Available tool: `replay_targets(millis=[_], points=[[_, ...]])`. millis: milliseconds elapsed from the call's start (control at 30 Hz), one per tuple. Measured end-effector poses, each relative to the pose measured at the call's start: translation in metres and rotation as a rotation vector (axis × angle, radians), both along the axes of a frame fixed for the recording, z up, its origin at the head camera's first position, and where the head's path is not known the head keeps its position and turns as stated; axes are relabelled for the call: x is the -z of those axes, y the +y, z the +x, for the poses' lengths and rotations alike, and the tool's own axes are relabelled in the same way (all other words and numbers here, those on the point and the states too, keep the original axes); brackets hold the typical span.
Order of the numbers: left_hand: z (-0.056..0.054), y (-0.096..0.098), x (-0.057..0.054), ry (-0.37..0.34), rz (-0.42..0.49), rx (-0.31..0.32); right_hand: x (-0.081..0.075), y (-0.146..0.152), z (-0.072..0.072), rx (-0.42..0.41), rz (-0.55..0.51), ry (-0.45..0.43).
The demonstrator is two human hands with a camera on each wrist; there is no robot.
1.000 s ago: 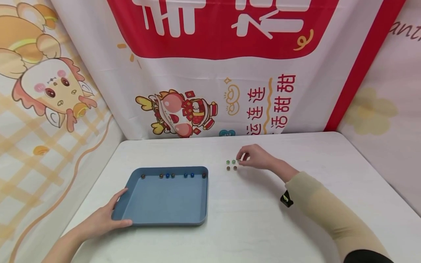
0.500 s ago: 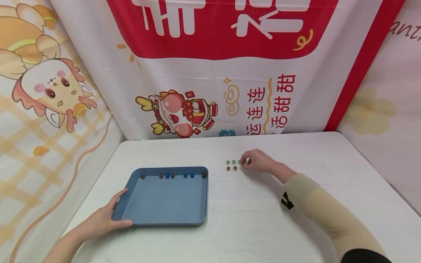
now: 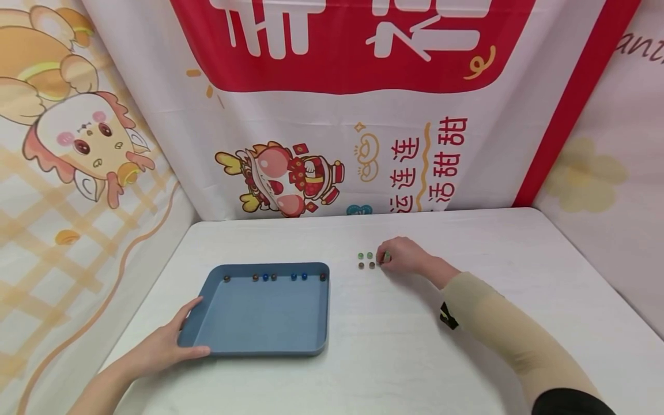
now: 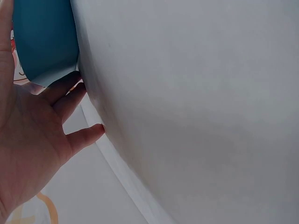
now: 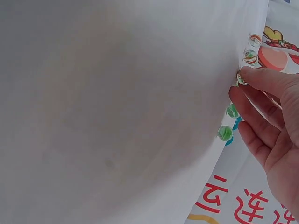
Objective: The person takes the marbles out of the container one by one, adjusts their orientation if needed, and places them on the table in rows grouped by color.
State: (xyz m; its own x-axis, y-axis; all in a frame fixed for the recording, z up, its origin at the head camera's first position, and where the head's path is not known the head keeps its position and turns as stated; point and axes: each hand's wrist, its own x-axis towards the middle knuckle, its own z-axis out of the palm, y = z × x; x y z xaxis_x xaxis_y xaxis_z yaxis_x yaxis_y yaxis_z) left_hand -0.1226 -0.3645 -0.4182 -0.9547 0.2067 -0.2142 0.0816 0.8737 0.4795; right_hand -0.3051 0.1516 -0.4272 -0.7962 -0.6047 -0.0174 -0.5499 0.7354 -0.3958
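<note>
As your right hand (image 3: 402, 255) pinches a clear marble (image 5: 241, 79) right of the tray (image 3: 254, 323), brown marbles (image 3: 372, 265) and green marbles (image 5: 225, 134) sit nearby; your straight-fingered left hand (image 3: 161, 346) touches the tray's near-left corner, other marbles (image 3: 266, 277) inside its far wall. You're seemingly extending the brown row; next calls for a gentle release.

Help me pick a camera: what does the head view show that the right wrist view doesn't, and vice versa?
Only the head view shows the left hand, the tray, the tray marbles and the right sleeve.

Only the right wrist view shows the palm side of the right hand and clear swirls inside the table marbles.

Both show the right hand, the table marbles, the table and the printed cloth.
</note>
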Motion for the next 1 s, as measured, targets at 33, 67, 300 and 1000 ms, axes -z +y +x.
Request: replay_targets(millis=[33,67,300,1000], points=[[0.000,0.000,0.000,-0.001,-0.001,0.000,0.000,0.000,0.000,-0.003,0.001,0.001],[0.000,0.000,0.000,-0.002,-0.001,-0.001,0.000,0.000,0.000,-0.003,0.002,0.003],[-0.002,0.000,0.002,-0.004,-0.001,-0.005,-0.007,0.002,0.001,0.072,-0.045,-0.024],[0.000,0.001,-0.002,-0.024,0.003,-0.004,-0.055,-0.039,0.012,-0.056,-0.092,-0.019]])
